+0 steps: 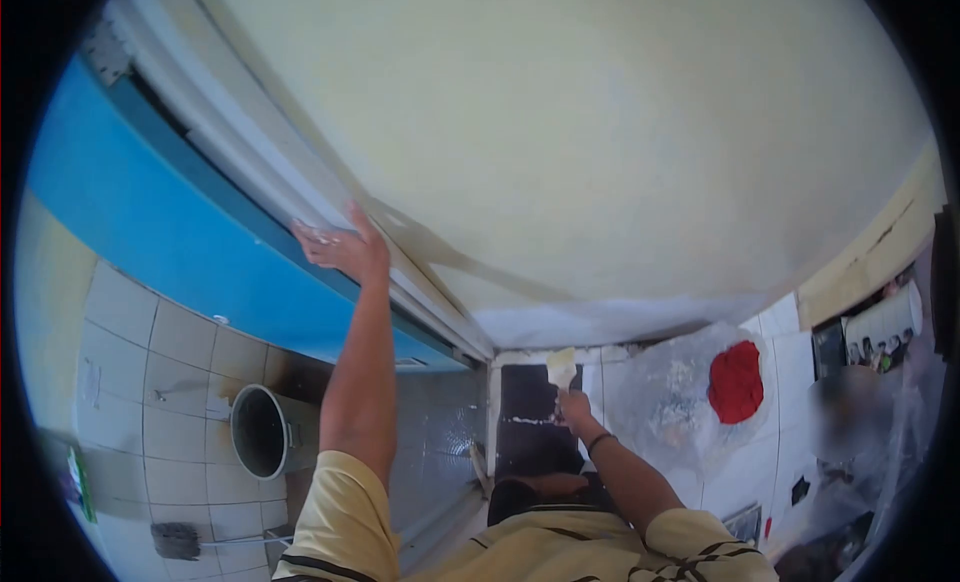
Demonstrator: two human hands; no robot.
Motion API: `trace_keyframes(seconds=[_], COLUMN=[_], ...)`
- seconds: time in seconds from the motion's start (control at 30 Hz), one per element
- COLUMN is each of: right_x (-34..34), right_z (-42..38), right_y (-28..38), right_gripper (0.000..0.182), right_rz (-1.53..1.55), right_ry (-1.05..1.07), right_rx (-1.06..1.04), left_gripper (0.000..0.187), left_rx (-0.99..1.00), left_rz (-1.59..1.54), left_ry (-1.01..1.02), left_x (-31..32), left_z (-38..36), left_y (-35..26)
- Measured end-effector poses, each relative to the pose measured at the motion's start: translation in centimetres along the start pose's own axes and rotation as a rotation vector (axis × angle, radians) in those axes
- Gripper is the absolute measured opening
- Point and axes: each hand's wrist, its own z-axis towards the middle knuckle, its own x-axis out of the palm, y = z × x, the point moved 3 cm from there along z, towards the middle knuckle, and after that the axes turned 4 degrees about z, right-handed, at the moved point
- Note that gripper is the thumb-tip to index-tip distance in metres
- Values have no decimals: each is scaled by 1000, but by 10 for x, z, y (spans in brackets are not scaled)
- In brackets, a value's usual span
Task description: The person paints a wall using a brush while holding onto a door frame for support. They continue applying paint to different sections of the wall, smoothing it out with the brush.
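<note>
Below, an empty bucket point(258, 432); right hand point(573, 407) holds a putty knife point(562, 367).

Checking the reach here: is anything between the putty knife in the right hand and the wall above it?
Nothing visible. The right hand holds the putty knife blade-up below the wall; the left hand rests aside on the white frame.
</note>
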Motion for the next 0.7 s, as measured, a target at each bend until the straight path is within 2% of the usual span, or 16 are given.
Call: trace_keyframes(seconds=[0.07, 0.13, 0.2, 0.33, 0.4, 0.43, 0.5, 0.6, 0.7], right_x=[15, 26, 46, 88, 103, 113, 143, 175, 191], right_z=[-7, 16, 20, 33, 55, 53, 21, -44, -119], right_y=[20, 24, 52, 102, 117, 129, 159, 191, 218], right_gripper=[30, 33, 36, 45, 42, 40, 37, 35, 35], right_rz=[15, 133, 122, 296, 330, 322, 306, 364, 275], right_ry=[-7, 11, 49, 219, 328, 256, 114, 173, 295], right_rx=[36, 66, 20, 12, -4, -15, -42, -134, -308], left_gripper=[93, 94, 95, 93, 89, 91, 94, 95, 96], left_rx=[-49, 17, 70, 71, 117, 128, 153, 125, 148], left_rz=[-5, 6, 21, 7, 14, 42, 94, 102, 175], left_ry=[-58, -119, -150, -167, -198, -206, -226, -205, -232], left_x=[8, 16, 17, 20, 20, 22, 30, 30, 41], left_z=[9, 7, 8, 6, 7, 7, 7, 8, 9], left_y=[-4, 4, 5, 5, 8, 12, 20, 21, 33])
